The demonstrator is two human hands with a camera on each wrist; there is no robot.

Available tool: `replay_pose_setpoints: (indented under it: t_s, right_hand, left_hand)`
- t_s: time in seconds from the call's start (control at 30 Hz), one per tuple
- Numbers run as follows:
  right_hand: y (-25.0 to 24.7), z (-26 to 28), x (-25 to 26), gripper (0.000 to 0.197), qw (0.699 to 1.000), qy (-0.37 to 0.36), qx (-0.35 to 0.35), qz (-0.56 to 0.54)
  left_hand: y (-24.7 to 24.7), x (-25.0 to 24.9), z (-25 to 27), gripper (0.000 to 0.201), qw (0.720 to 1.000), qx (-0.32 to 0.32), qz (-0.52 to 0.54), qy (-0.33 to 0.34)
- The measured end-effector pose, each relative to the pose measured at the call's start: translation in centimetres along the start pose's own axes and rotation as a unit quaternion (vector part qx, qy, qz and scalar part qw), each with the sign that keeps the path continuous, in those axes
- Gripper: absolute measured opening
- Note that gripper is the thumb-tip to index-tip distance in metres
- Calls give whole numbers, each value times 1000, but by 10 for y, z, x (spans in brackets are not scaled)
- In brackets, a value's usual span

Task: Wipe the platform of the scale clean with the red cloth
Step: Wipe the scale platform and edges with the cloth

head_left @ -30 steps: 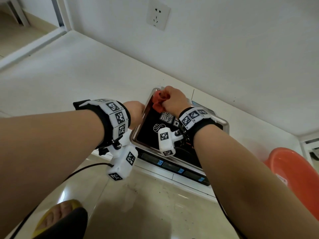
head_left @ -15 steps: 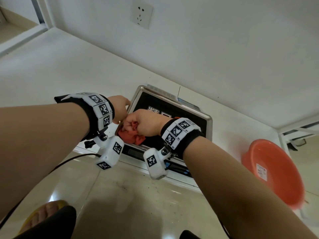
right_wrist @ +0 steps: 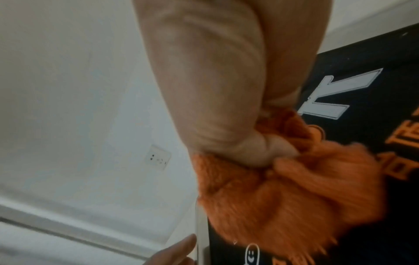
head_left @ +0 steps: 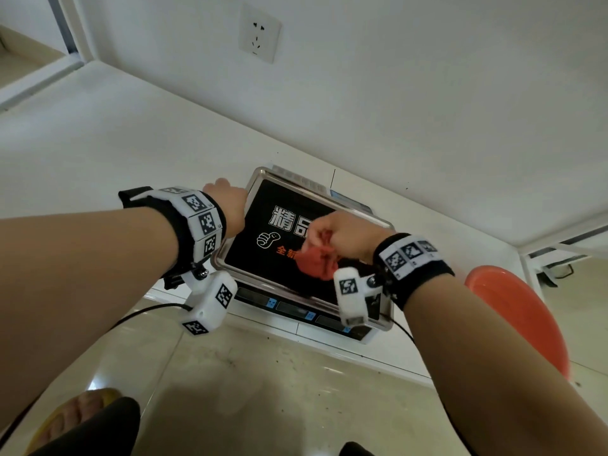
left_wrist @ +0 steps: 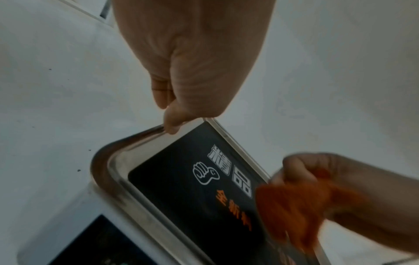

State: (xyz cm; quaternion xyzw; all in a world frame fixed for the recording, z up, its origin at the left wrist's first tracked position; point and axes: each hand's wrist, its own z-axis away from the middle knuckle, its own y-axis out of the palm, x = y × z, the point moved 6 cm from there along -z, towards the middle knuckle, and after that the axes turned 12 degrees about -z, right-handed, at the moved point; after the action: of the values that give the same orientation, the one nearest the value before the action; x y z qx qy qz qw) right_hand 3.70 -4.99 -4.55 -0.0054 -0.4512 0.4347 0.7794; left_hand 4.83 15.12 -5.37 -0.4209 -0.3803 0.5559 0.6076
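Note:
The scale sits on a low white ledge against the wall, and its platform (head_left: pixel 263 218) is black with printed characters and a steel rim. My right hand (head_left: pixel 335 232) grips the bunched red cloth (head_left: pixel 316 261) and presses it onto the near middle of the platform. The right wrist view shows the cloth (right_wrist: pixel 283 197) spilling out below my curled fingers (right_wrist: pixel 260 148). My left hand (head_left: pixel 227 202) is at the platform's far-left rim. In the left wrist view its fingertips (left_wrist: pixel 172 123) curl onto the steel edge, with the platform (left_wrist: pixel 181 188) and cloth (left_wrist: pixel 294 206) below.
The scale's display strip (head_left: pixel 296 307) faces me below the platform. An orange basin (head_left: pixel 513 311) stands on the floor to the right. A black cable (head_left: pixel 144 314) runs left from the scale. A wall socket (head_left: pixel 260 36) is above, and my slippered foot (head_left: pixel 75 413) is at lower left.
My right hand has swept the cloth from the platform's far-left corner to its near-left edge, then right toward the near middle. The left hand stays on the left rim.

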Motion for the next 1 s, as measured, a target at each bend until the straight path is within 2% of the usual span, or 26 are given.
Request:
replay_pose_setpoints:
  t_s: [0.1, 0.2, 0.27, 0.37, 0.43, 0.5, 0.53, 0.6, 0.73, 0.83, 0.9, 1.0]
  right_hand:
    - [-18, -1, 1, 46, 985, -8, -100, -139]
    - [-8, -17, -2, 45, 976, -7, -136, -172]
    - [4, -26, -5, 45, 981, -18, -110, -158]
    - [22, -16, -13, 50, 997, -21, -30, -74]
    - [30, -2, -19, 44, 999, -12, 27, -21]
    - [28, 11, -25, 40, 999, -5, 45, -8]
    - [19, 16, -29, 39, 999, -6, 27, -15]
    - [-8, 24, -37, 41, 995, -12, -55, -78]
    - [-61, 28, -65, 44, 959, -9, -248, -137]
    - [-62, 23, -78, 41, 945, 5, -290, -151]
    - [-44, 22, -74, 43, 955, 2, -251, -160]
    - [-4, 28, -61, 46, 988, 4, -92, -121]
  left_hand:
    - [-3, -15, 0, 50, 999, -37, -11, 27]
    - [-8, -36, 0, 52, 994, -65, -36, 79]
    - [-6, -50, 0, 53, 992, -43, -40, 112]
    - [-3, -68, 5, 51, 988, -3, -67, 142]
    - [-1, -79, 10, 51, 983, 22, -99, 153]
    - [0, -90, 14, 51, 977, 37, -125, 169]
    - [-1, -95, 15, 50, 973, 42, -138, 178]
    - [-1, -103, 15, 49, 967, 48, -161, 192]
    - [4, -111, 12, 48, 959, 69, -199, 189]
    - [6, -116, 9, 43, 954, 79, -220, 186]
    - [6, -119, 9, 40, 949, 83, -240, 185]
    - [5, -123, 13, 35, 940, 84, -270, 191]
